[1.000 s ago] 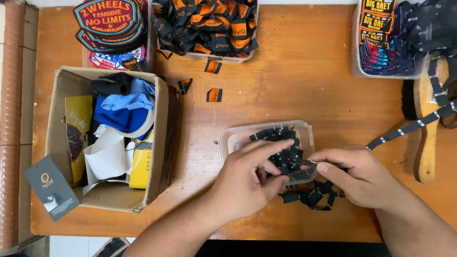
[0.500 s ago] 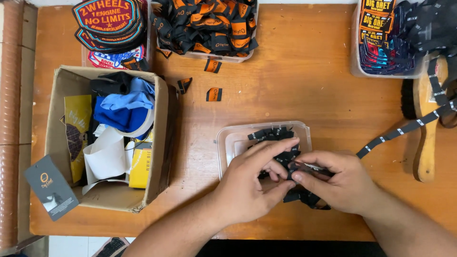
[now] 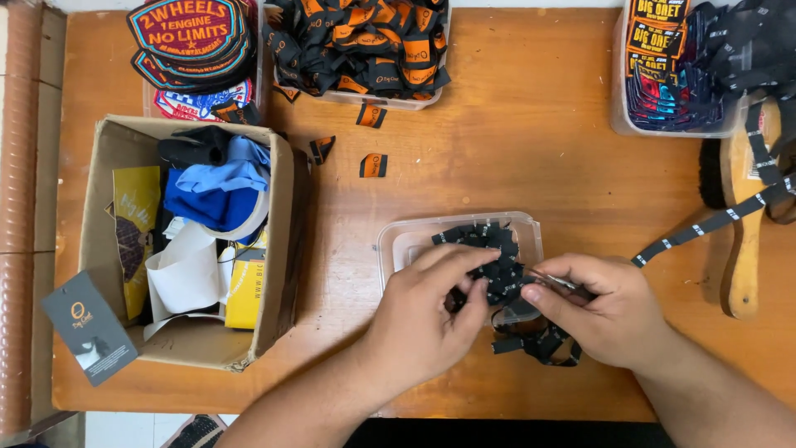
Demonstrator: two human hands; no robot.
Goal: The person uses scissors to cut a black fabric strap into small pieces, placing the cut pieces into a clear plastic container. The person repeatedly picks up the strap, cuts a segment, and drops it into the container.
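Compared with a second earlier, both hands had closed in over the clear tub. The left hand lay at its near edge, fingers pinched together on a black label from the heap inside. The right hand, to the tub's right, was clamped on small metal scissors; trimming appeared under way

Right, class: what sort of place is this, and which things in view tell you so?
Probably a small workshop for clothing labels and patches. A stack of embroidered patches lies at the wooden table's far edge, a tub of orange-and-black labels stands beside it, and both hands work over a clear tub of black labels.
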